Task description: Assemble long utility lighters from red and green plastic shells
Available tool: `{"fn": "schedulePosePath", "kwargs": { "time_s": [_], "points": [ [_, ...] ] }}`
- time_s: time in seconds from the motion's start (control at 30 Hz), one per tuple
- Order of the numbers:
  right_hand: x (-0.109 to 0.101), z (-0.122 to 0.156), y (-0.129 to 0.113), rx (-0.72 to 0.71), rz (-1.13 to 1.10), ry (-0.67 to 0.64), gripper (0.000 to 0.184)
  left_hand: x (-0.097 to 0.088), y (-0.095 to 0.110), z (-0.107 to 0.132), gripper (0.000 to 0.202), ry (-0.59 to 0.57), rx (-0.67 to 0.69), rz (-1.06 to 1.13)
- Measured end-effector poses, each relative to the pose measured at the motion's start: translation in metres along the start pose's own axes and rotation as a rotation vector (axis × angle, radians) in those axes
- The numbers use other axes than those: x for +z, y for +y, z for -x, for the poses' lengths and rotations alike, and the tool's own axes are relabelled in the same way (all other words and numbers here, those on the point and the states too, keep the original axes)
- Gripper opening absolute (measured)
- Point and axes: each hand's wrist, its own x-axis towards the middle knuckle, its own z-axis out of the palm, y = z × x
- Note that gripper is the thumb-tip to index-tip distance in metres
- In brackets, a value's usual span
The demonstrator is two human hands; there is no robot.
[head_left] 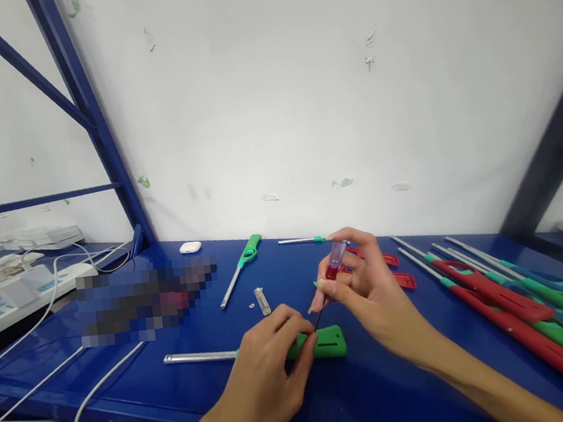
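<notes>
My right hand (365,296) grips a screwdriver (337,259) with a clear and red handle. Its dark shaft slants down to a green long-necked gas lighter (329,342) lying on the blue table. Over the middle of that lighter, my left hand (271,360) is closed, with thumb and forefinger by the screwdriver's tip. The exact contact at the tip is hidden by the fingers. The lighter's silver tube points left. Behind the left hand lies a small pale, clear part (261,302) beside a tiny bit (252,305).
Another green lighter (250,254) lies further back, near a white earbud case (190,247). A metal tube (297,241) and red shell pieces (405,281) lie behind my right hand. Several red, green and blue lighters (520,327) are at right. White cables (102,374) cross the left edge.
</notes>
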Motion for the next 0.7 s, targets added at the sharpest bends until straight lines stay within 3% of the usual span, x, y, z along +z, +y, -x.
{"fn": "schedulePosePath", "kwargs": {
  "time_s": [0.2, 0.43, 0.7],
  "points": [
    [-0.0003, 0.0003, 0.0001, 0.001, 0.027, -0.002, 0.041, 0.0004, -0.0003, 0.0001, 0.015, -0.004, 0.015, -0.008],
    [0.0011, 0.0044, 0.0007, -0.077, 0.037, -0.101, 0.033, 0.0036, -0.0010, 0.0023, 0.016, -0.005, -0.016, -0.007],
    [0.0038, 0.0074, 0.0012, -0.221, 0.073, -0.166, 0.047, 0.0089, -0.0018, 0.0033, 0.013, 0.037, -0.010, -0.013]
  ]
}}
